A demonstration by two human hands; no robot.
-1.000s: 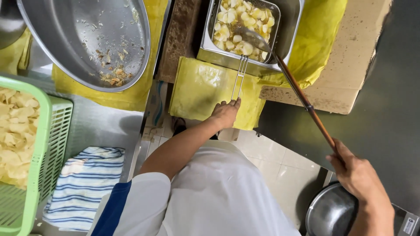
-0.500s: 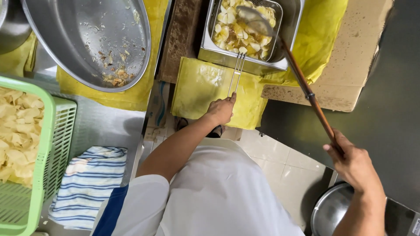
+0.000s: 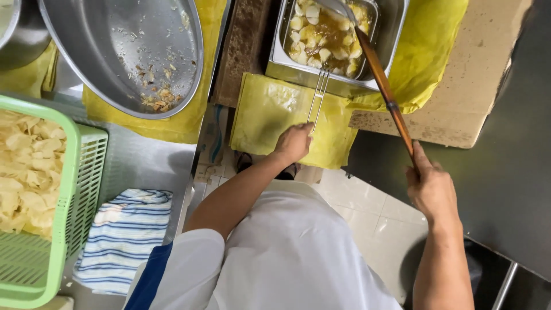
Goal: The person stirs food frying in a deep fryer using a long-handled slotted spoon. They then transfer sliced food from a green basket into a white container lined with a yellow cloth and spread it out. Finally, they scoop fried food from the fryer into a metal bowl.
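Note:
My left hand (image 3: 294, 142) grips the wire handle (image 3: 317, 97) of a frying basket that sits in a steel fryer tank (image 3: 396, 34) filled with oil and pale round slices (image 3: 321, 40). My right hand (image 3: 431, 189) holds the end of a long wooden-handled skimmer (image 3: 385, 92). Its metal head (image 3: 338, 7) reaches over the far side of the basket at the top edge of the view. A yellow cloth (image 3: 270, 115) lies under my left hand in front of the fryer.
A large steel bowl (image 3: 115, 51) with fried crumbs sits at upper left on yellow cloth. A green plastic crate (image 3: 80, 195) of fried chips stands at left, a striped towel (image 3: 123, 235) beside it. A beige counter (image 3: 476, 86) lies right of the fryer.
My right hand has risen and pushed the skimmer farther across the basket, its head shifting toward the back. My left hand stays on the basket handle.

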